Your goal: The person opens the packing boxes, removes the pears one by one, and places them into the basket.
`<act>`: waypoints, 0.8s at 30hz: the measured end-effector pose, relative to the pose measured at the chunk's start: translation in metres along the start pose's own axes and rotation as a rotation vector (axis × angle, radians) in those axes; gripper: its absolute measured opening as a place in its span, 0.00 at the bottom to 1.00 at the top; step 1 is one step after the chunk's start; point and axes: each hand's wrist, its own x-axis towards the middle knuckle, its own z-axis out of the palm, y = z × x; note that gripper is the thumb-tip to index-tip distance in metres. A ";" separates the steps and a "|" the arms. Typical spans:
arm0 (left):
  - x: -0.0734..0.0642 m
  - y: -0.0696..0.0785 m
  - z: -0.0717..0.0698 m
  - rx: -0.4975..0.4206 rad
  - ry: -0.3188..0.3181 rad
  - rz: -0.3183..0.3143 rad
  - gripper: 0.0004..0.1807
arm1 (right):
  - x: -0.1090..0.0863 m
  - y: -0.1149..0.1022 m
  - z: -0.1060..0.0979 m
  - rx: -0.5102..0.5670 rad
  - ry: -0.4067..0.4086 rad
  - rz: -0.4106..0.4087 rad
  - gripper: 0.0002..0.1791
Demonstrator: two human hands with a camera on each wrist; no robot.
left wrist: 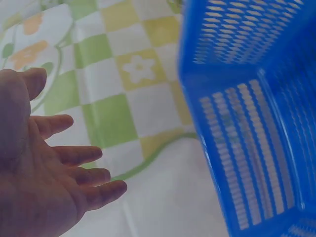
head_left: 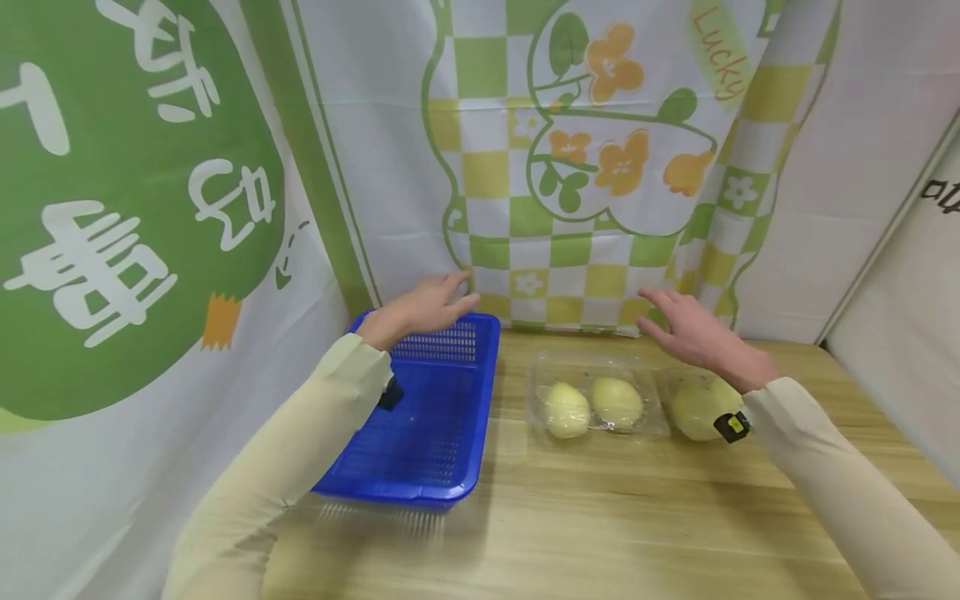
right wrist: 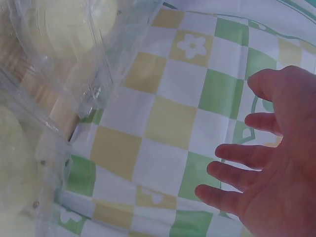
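Note:
My left hand (head_left: 423,308) is raised above the far end of a blue plastic basket (head_left: 420,417), fingers extended and holding nothing. In the left wrist view, the hand's fingers are spread beside the basket's slotted wall (left wrist: 247,153), apart from it. My right hand (head_left: 693,333) hovers palm inward over the right side of the table, its fingers loosely straight and nothing in them. Below it lies a pale yellow round fruit (head_left: 697,407) in clear plastic, partly hidden by the wrist. Left of that, a clear plastic box (head_left: 543,367) contains two pale yellow fruits (head_left: 566,410).
The wooden table (head_left: 600,517) carries the basket at left and the wrapped fruit at right. A checked, flowered cloth (head_left: 525,217) hangs along the back edge. A green-and-white cloth (head_left: 247,400) hangs at the left, and a pale one (head_left: 900,275) at the right.

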 end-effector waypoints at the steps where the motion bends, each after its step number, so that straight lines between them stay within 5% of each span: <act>1: 0.000 0.003 -0.001 -0.010 0.011 0.013 0.38 | -0.001 0.000 0.001 0.006 0.000 -0.003 0.33; 15: -0.006 0.038 0.007 -0.186 0.123 0.095 0.36 | -0.010 -0.005 0.020 0.051 0.013 -0.037 0.30; 24: -0.016 0.047 0.017 -0.268 0.149 0.055 0.35 | -0.020 -0.005 0.032 0.035 0.027 -0.081 0.25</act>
